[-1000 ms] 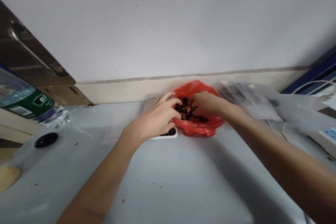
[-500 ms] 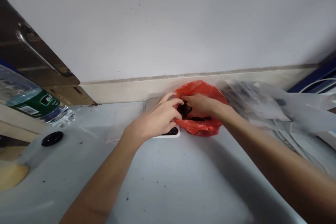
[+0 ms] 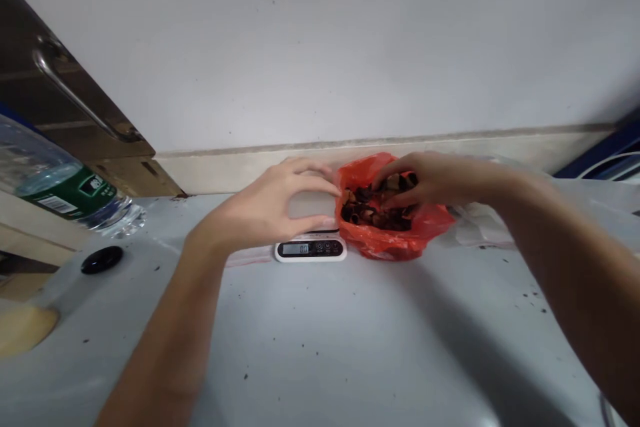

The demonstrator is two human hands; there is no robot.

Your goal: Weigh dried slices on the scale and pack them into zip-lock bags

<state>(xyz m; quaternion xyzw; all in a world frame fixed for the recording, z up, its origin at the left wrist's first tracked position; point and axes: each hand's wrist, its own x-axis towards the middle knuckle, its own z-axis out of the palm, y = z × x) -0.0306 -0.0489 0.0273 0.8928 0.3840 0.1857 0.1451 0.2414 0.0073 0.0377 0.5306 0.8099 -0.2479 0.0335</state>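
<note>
The person's right hand (image 3: 407, 180) dipped into a thin, crinkled red plastic bag (image 3: 385, 243), thumb and fingers parted among dry, curled brown-black pieces (image 3: 367, 213); whether it pinched one could not be told. The left hand (image 3: 280, 203) arched with thumb and fingers well apart, its tips at the bag's left rim (touching or merely close, it was hard to say). Beneath that palm lay a flat scale (image 3: 311, 250) with a white rim and a glossy black panel showing zeros, its plate partly hidden. The bag sat just right of the scale on the smooth grey table (image 3: 310, 360). Beyond the right forearm, clear plastic (image 3: 480, 223) was half covered. Farther left were a glossy black oval (image 3: 102, 259) and a clear, green-labelled bottle (image 3: 75, 187), cut off by the edge.
</note>
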